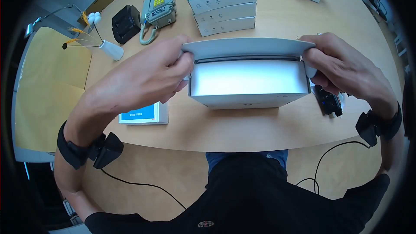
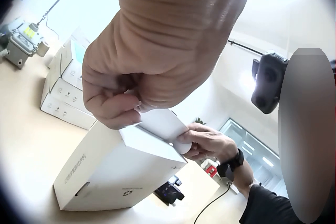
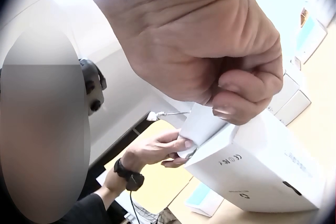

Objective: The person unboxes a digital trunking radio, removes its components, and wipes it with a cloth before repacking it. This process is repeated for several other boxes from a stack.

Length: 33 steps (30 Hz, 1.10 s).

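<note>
A white cardboard box (image 1: 249, 80) stands on the table in front of the person, its lid flap (image 1: 249, 48) lifted along the far side. At the flap's left end, the left hand (image 1: 149, 71) pinches the cardboard between thumb and curled fingers. The right hand (image 1: 340, 56) grips the opposite end in the same way. In the left wrist view, the flap (image 2: 164, 125) tilts up from the box (image 2: 118, 174), a gap showing beneath it. The right wrist view shows the box's printed side (image 3: 257, 176) below the hand. The inside of the box is hidden.
Stacked white boxes (image 1: 227, 11) with blue tops stand behind. A field telephone (image 1: 159, 6), a black holder (image 1: 126, 24) and a white vase (image 1: 112, 50) are at the back left. A flat blue-topped box (image 1: 145, 115) lies near the left forearm; a black device (image 1: 328, 102) sits beneath the right hand.
</note>
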Available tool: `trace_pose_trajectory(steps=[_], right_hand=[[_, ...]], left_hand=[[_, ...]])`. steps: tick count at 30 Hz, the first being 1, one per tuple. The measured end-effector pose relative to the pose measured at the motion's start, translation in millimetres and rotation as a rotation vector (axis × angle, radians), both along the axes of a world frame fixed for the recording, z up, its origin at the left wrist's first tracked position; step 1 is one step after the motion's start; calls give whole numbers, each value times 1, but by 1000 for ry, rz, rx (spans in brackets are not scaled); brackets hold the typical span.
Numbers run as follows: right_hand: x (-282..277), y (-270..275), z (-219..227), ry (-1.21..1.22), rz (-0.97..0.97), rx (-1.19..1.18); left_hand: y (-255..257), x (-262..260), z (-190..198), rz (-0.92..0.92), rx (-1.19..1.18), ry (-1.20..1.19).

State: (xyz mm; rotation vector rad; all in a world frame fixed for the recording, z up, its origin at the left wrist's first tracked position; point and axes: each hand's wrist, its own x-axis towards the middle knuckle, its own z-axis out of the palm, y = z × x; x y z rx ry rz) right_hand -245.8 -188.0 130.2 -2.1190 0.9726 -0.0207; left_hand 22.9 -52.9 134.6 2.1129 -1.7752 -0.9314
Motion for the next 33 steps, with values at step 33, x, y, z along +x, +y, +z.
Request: trace_pose_trajectory(steps=[33], right_hand=[[-34,25,-76,-282,244,-318]], left_hand=[[43,-18,-34,126,-23,336]])
